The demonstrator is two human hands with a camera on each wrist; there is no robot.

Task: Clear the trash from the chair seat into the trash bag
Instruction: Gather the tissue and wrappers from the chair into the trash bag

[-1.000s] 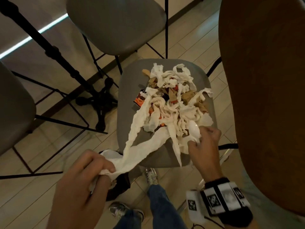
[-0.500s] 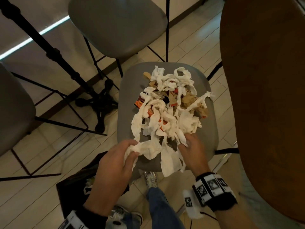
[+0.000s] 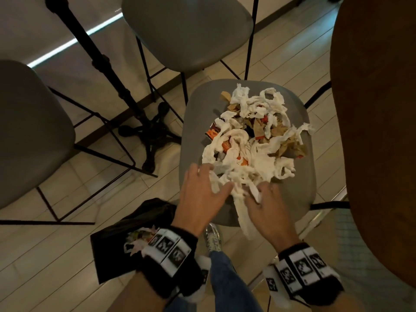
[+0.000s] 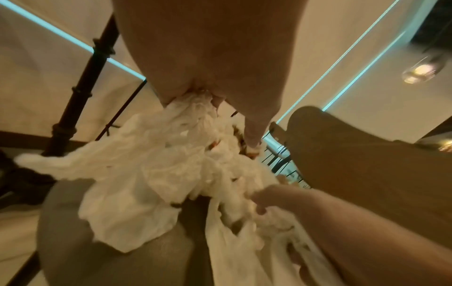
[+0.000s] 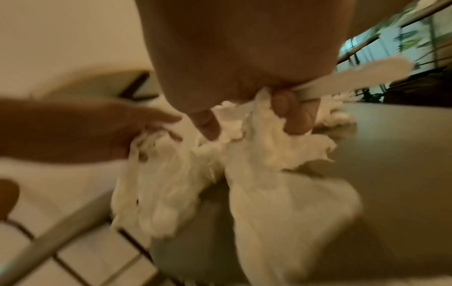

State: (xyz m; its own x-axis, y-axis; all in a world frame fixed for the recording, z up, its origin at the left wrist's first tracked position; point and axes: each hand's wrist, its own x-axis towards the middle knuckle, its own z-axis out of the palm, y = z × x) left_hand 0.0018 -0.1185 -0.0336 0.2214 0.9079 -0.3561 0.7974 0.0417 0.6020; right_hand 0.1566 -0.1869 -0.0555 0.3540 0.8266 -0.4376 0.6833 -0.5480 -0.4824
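Note:
A pile of torn white tissue (image 3: 254, 140) mixed with brown paper and orange wrappers covers the grey chair seat (image 3: 195, 122). My left hand (image 3: 216, 179) lies on the pile's near left edge. Its fingers dig into the tissue (image 4: 176, 135), and a wad is bunched between fingers and thumb. My right hand (image 3: 261, 194) is at the pile's near edge. Its curled fingers (image 5: 291, 114) grip tissue (image 5: 257, 151) and a flat white plastic utensil (image 5: 367, 77). One strip hangs over the seat's front edge. The black trash bag (image 3: 135, 221) sits open on the floor below my left wrist.
A brown round table (image 3: 378, 131) stands close on the right. Two more grey chairs (image 3: 186, 30) (image 3: 29, 131) and a black table pedestal (image 3: 148, 131) stand to the left and behind. My shoe (image 3: 212, 239) and jeans are below the seat.
My left hand, which was pulling a long tissue strip down toward the bag, has come back up onto the seat into the pile. My right hand stayed at the front edge, still gripping.

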